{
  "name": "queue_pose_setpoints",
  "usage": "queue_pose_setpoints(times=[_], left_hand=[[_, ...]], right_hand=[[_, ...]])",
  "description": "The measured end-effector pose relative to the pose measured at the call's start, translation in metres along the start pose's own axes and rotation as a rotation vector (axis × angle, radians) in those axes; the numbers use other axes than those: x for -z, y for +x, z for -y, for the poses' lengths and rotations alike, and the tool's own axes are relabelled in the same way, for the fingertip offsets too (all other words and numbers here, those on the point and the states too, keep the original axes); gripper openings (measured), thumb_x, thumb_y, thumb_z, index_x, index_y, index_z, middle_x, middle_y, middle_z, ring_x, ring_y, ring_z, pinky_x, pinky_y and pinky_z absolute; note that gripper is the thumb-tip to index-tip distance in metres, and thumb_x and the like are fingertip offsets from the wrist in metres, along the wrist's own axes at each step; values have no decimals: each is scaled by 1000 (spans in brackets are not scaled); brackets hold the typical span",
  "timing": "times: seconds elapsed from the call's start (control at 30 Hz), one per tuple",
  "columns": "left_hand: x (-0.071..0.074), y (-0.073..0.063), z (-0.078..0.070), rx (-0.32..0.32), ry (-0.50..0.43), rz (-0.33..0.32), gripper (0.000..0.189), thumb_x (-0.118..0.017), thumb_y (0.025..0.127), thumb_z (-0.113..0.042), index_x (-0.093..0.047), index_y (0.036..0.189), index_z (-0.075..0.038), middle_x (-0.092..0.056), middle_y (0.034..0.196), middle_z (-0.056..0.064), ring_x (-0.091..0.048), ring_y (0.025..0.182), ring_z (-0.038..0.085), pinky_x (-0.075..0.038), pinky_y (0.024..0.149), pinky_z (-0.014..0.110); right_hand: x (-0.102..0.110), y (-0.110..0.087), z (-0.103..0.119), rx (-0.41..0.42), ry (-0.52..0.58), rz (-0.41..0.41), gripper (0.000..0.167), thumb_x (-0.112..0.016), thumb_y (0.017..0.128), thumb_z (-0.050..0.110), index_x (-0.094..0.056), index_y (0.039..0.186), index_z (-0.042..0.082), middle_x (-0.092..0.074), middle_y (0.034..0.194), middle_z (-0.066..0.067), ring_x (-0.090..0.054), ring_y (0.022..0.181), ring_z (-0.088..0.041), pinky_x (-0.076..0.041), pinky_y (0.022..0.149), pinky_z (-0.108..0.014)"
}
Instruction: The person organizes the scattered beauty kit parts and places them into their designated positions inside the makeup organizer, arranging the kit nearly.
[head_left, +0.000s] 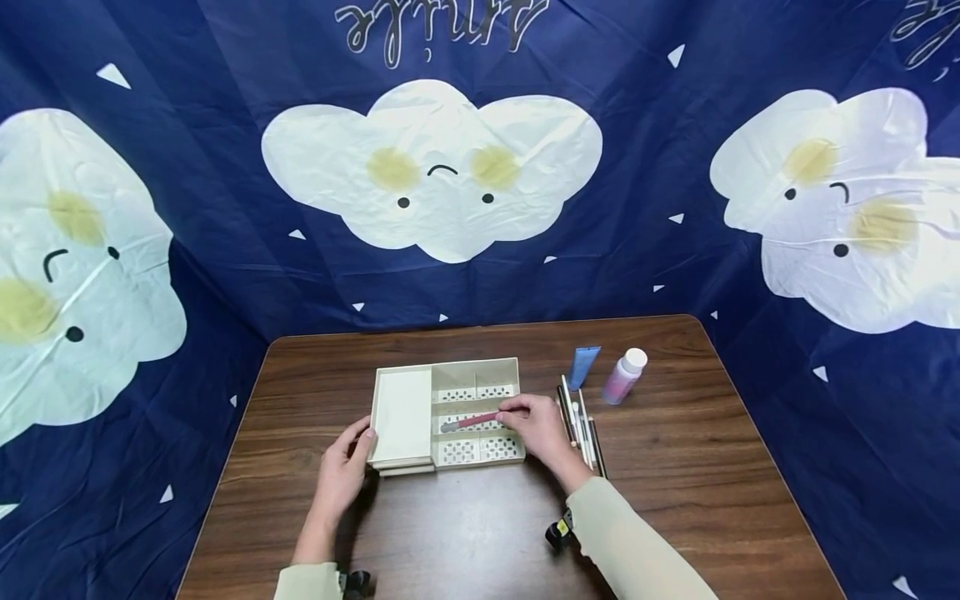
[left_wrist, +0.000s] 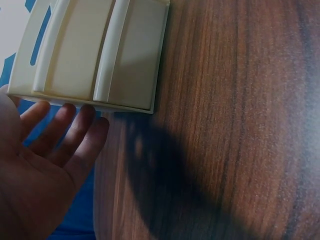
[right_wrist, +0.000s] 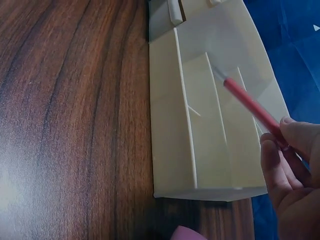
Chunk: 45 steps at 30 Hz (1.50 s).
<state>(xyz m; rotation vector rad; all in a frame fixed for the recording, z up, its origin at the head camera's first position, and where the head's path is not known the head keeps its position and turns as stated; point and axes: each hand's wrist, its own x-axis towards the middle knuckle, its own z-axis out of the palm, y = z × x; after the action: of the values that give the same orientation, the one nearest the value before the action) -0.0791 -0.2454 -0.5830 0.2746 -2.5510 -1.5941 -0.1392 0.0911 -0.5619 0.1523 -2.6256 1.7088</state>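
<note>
A cream storage box (head_left: 402,417) stands on the table, with drawers on its left part and divided compartments on its right. My right hand (head_left: 536,425) pinches a slim red-handled brush (head_left: 477,420) near its end. Its grey tip points left over the middle compartment; in the right wrist view the brush (right_wrist: 252,106) slants above the dividers. My left hand (head_left: 345,462) is at the box's left side. In the left wrist view, the fingertips (left_wrist: 86,114) of that hand lie along the side wall, fingers extended.
Right of the box lie several slim white and black sticks (head_left: 585,429). Behind them are a blue tube (head_left: 582,367) and a pink-purple bottle (head_left: 625,377) with a white cap. A dark blue cloth with clouds (head_left: 465,292) surrounds the wooden table (head_left: 675,500).
</note>
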Motion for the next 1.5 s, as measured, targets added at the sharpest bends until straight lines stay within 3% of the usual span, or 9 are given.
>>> queue_pose_setpoints(times=[0.37,0.73,0.9,1.0,1.2,1.4,1.5], left_hand=[[-1,2,2,10,6,-2,36,-59,105,-29,-67,135,-11,-74,108,17,-62,82,2,-50,72,18],[-2,1,2,-6,-19,-1,34,-60,105,-27,-67,135,-11,-74,108,15,-62,81,3,-51,70,20],[-2,1,2,-5,-18,-5,34,-60,105,-29,-68,134,-12,-74,108,15,-62,82,3,-50,72,19],[-2,1,4,-4,-6,-9,34,-59,105,-29,-68,134,-13,-74,110,15,-61,84,2,-49,73,17],[-2,2,6,-14,8,-14,35,-58,106,-28,-67,135,-11,-74,111,16,-61,84,0,-48,74,15],[-3,2,7,-14,11,-17,35,-58,106,-29,-67,135,-11,-74,112,16,-62,86,0,-47,76,14],[-3,3,7,-17,18,-18,35,-58,106,-29,-67,135,-12,-74,113,15,-61,88,-1,-46,78,13]], right_hand=[[-6,1,-1,-35,-48,-4,15,-84,84,13,-80,95,4,-77,82,-4,-66,69,-5,-55,63,-22],[-5,2,-3,-25,-165,-48,12,-84,82,16,-82,93,12,-79,90,-1,-71,83,-14,-56,77,-35],[-2,3,-4,11,-201,-56,13,-84,83,13,-82,95,8,-78,83,-4,-69,69,-9,-57,69,-35],[1,4,-3,18,-184,-54,13,-83,84,11,-81,96,7,-77,77,-4,-69,64,-9,-55,63,-31],[5,2,-5,-15,-56,0,11,-80,86,6,-80,97,6,-76,75,-7,-74,65,-21,-55,57,-26],[8,0,-7,-27,-84,3,11,-84,84,9,-82,93,15,-77,81,-1,-67,64,-6,-54,60,-23],[11,-1,-6,-20,-85,0,11,-84,84,11,-82,94,14,-78,82,-1,-66,65,-5,-54,61,-24]])
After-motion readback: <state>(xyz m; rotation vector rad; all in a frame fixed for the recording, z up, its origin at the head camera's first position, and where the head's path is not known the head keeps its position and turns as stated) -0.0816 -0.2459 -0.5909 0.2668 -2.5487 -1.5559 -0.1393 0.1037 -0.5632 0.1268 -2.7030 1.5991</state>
